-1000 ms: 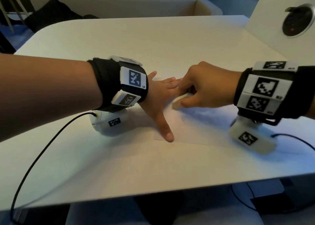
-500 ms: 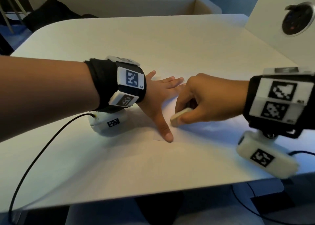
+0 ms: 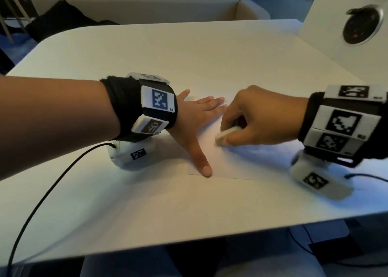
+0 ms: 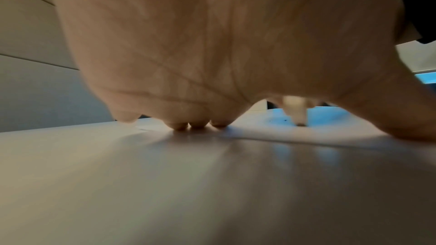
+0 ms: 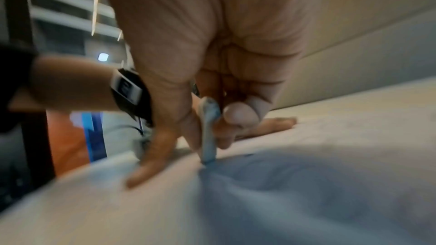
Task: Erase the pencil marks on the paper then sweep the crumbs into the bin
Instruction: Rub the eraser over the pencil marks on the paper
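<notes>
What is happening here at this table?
A person is erasing marks on a sheet of paper that lies on the white table. The left hand lies flat with spread fingers and holds the sheet down. The right hand pinches a white eraser with its tip on the paper. No bin is in view.

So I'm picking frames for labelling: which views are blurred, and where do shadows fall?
Head view: mostly sharp, right hand slightly smeared, bluish shadow on the white paper sheet beneath it. Left wrist view: palm of the left hand soft, small white eraser blurred. Right wrist view: heavy blur, shadow across the foreground.
</notes>
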{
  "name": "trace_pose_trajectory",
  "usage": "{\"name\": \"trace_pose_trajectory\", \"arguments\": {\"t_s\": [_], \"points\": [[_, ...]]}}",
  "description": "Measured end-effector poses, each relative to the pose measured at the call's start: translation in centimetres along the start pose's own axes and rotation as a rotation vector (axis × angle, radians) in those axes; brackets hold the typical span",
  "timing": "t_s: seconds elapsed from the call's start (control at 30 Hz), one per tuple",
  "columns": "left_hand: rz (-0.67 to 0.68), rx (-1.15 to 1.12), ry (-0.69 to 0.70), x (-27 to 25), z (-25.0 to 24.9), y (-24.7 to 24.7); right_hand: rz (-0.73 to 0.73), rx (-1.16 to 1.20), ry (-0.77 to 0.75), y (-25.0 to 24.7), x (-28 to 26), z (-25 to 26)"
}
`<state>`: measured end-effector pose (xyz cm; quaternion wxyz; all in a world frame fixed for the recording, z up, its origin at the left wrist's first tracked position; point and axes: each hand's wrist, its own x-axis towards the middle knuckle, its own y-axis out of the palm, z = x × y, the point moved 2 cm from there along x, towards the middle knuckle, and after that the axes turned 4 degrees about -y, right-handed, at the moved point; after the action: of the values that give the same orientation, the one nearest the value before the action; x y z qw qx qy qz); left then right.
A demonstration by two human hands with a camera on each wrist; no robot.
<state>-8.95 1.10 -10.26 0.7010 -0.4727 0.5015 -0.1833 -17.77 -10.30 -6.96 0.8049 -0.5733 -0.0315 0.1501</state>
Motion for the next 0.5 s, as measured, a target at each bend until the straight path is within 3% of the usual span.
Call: {"name": "trace_pose_trajectory", "arguments": {"t_s": [0.1,0.23,0.37,0.5], "points": [[0.011,0.0,-0.01,-0.1,0.0,0.0,0.089,0.018,0.005,0.2,-0.3,0.6],[0.009,0.019,-0.012,-0.1,0.0,-0.1,-0.008,-0.052,0.069,-1.2,0.5,-0.9],[0.023,0.011,-0.014,-0.3,-0.1,-0.2,0.119,0.025,0.008,0.1,-0.6,0.7],[0.023,0.037,-0.017,-0.2,-0.2,-0.3,-0.007,-0.037,0.071,-1.0,0.2,-0.9]]}}
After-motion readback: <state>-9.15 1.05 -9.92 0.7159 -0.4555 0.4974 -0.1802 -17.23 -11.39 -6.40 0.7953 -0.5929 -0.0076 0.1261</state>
